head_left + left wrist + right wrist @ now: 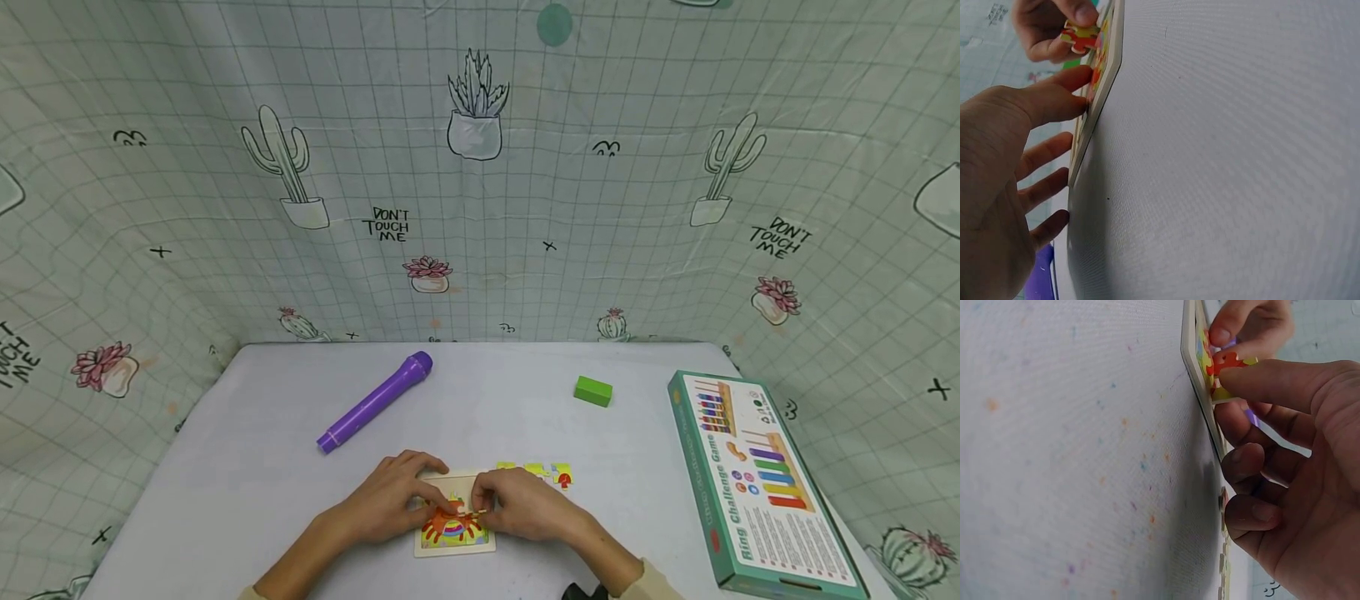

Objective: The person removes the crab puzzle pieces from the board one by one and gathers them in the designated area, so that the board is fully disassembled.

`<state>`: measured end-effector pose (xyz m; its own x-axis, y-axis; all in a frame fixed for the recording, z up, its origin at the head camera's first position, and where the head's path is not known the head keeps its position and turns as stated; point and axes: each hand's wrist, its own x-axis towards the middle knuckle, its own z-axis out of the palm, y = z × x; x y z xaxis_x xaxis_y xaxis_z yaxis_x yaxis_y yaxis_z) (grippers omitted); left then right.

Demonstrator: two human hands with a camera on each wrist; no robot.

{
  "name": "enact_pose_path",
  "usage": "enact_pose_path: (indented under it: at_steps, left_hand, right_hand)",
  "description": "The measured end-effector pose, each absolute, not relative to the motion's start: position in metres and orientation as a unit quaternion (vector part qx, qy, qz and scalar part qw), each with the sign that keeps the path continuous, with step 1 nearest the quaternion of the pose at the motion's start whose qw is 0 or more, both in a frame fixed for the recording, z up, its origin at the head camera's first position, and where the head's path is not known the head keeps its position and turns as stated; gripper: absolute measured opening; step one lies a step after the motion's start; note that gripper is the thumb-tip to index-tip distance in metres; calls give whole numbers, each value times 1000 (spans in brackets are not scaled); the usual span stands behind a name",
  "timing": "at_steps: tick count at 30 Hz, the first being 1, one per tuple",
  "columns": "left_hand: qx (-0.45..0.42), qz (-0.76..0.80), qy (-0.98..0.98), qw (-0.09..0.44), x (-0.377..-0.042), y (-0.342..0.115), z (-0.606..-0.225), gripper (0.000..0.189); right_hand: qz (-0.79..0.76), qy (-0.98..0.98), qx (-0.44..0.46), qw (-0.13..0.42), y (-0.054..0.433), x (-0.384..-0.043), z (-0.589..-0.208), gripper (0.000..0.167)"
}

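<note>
A wooden jigsaw tray (pixel 454 551) lies on the table, its lower part filled with a colourful picture in orange, yellow and green. My left hand (pixel 390 496) rests at the tray's left side, thumb and index finger touching the picture, the other fingers spread along the edge. Between the thumb and fingers of my right hand (pixel 528 504) a red and yellow puzzle piece (pixel 1079 37) is pinched, tilted just over the tray. In the right wrist view this piece (pixel 1230 362) shows beside the thumb. Several loose puzzle pieces (pixel 562 475) lie beyond the right hand, partly hidden by it.
A purple microphone-shaped tube (pixel 375 404) lies at the back left of the white table (pixel 225 467). Farther back on the right is a green block (pixel 593 391). A Ring Challenge Game box (pixel 772 483) occupies the right side. Some black object (pixel 585 592) shows at the front edge.
</note>
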<state>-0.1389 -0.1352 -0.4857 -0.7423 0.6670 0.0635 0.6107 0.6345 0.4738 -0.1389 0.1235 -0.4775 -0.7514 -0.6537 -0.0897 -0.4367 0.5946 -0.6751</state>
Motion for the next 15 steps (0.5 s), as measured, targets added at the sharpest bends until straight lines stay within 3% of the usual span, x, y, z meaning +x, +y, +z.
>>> enact_pose_path:
  at_steps: [15]
  left_hand:
    - [348,237,905,60,-139,-136,-487,35]
  right_hand:
    - [-264,898,-319,147,119,-136,-475,16]
